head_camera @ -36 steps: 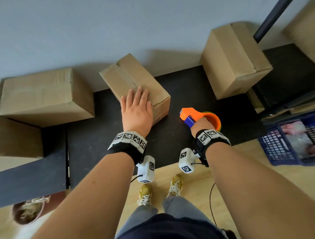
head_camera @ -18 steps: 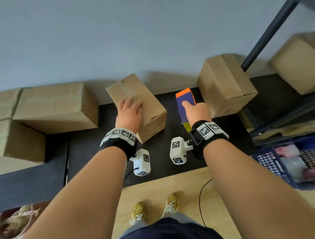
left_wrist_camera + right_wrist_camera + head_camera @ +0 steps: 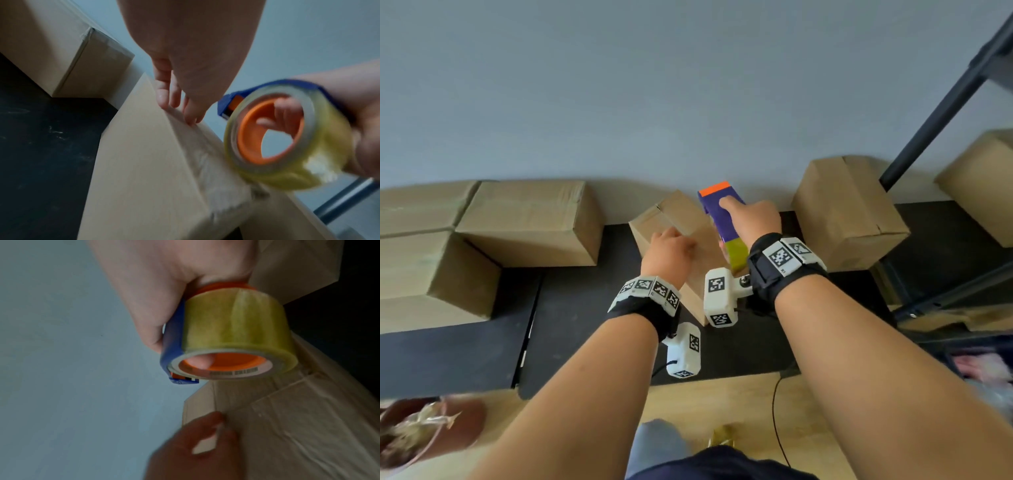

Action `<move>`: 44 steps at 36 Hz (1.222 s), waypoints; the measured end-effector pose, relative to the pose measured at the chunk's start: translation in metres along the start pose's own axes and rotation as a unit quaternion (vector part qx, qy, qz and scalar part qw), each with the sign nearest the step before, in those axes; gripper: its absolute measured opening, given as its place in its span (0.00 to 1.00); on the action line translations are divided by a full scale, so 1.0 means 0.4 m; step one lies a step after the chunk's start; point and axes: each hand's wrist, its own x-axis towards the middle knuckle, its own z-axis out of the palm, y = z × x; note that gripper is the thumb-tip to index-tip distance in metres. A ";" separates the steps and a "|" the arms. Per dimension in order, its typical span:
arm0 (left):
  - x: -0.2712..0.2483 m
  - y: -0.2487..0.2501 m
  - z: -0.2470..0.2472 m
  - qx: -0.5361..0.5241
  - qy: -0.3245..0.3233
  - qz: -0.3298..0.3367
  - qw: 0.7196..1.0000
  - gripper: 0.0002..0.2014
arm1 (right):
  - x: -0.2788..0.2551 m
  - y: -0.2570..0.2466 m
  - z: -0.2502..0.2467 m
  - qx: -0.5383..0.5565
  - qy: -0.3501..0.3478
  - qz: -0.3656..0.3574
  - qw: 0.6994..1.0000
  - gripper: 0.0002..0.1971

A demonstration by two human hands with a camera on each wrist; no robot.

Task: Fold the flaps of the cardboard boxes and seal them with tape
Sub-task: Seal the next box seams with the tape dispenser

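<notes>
Right hand (image 3: 755, 219) grips the tape dispenser (image 3: 720, 219): fingers pass through the orange core, forefinger lies along the blue body. The yellowish roll (image 3: 287, 141) sits just above the box's top near edge; contact cannot be confirmed, the picture being blurred. Left hand (image 3: 669, 251) rests on the box (image 3: 674, 214), fingers bent down with tips on the top edge, holding nothing. The box lies askew on the black surface (image 3: 571, 308), near the wall. Other closed boxes stand left (image 3: 527, 222) and right (image 3: 849, 212) of it, well apart.
</notes>
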 end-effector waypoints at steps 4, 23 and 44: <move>0.028 -0.026 -0.026 -0.008 0.009 -0.032 0.999 0.12 | 0.007 0.008 0.018 -0.039 0.013 -0.002 0.999 0.21; 0.187 -0.122 -0.178 -0.466 -0.144 -0.245 0.838 0.21 | 0.021 -0.052 0.085 -0.205 -0.066 -0.035 0.976 0.24; 0.227 -0.166 -0.185 -0.488 -0.300 -0.258 0.778 0.11 | 0.011 -0.036 0.065 -0.158 -0.109 -0.029 0.981 0.23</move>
